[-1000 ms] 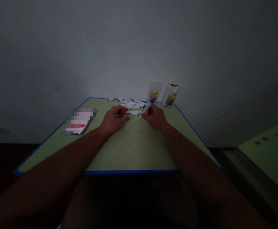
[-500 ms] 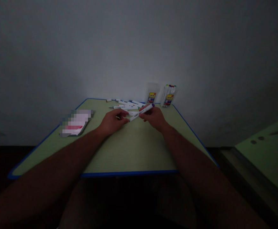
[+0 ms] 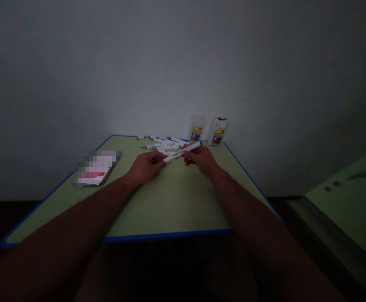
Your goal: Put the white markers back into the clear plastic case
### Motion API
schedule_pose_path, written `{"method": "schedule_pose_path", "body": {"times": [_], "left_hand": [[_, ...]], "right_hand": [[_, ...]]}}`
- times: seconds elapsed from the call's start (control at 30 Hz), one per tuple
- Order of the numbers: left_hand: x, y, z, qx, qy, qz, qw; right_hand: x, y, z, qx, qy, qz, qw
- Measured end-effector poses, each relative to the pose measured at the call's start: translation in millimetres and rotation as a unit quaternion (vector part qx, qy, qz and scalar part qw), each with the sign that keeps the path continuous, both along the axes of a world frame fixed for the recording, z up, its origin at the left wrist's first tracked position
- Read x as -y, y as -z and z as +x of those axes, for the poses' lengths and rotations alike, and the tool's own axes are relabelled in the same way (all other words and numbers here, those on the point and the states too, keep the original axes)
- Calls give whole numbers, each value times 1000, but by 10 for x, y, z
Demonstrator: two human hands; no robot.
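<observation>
A white marker (image 3: 178,154) with a dark purple end is held slantwise above the table, its purple end up and to the right. My left hand (image 3: 146,166) pinches the lower left end between thumb and fingers. Near the purple end, my right hand (image 3: 203,159) grips the marker's other half. Just beyond my hands lies a loose pile of white markers (image 3: 168,147), partly hidden by my fingers and the held marker.
The pale green table (image 3: 170,209) has a blue edge and stands against a grey wall. A phone (image 3: 99,167) lies at the left. At the back right stand a clear plastic case (image 3: 197,128) and a case full of markers (image 3: 218,132).
The left hand has closed on the marker's lower end, which it was only near before. The right hand keeps its hold. The whole view has shifted slightly.
</observation>
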State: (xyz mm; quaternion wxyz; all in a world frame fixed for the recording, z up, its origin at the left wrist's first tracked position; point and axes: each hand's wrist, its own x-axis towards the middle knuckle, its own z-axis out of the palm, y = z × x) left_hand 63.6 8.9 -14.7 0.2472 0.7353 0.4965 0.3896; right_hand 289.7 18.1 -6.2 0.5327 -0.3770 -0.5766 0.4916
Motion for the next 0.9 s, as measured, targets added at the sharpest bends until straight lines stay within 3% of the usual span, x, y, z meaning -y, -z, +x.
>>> {"method": "schedule_pose_path", "body": {"times": [0.3,0.9], "left_hand": [[-72,20,-53,-29,-41,38,998],[-69,60,-12,-8,0,51,999]], "right_hand": [[-81,-32,126,-36,102,-7,994],[-99,-84,168,-81,142,-18,986]]}}
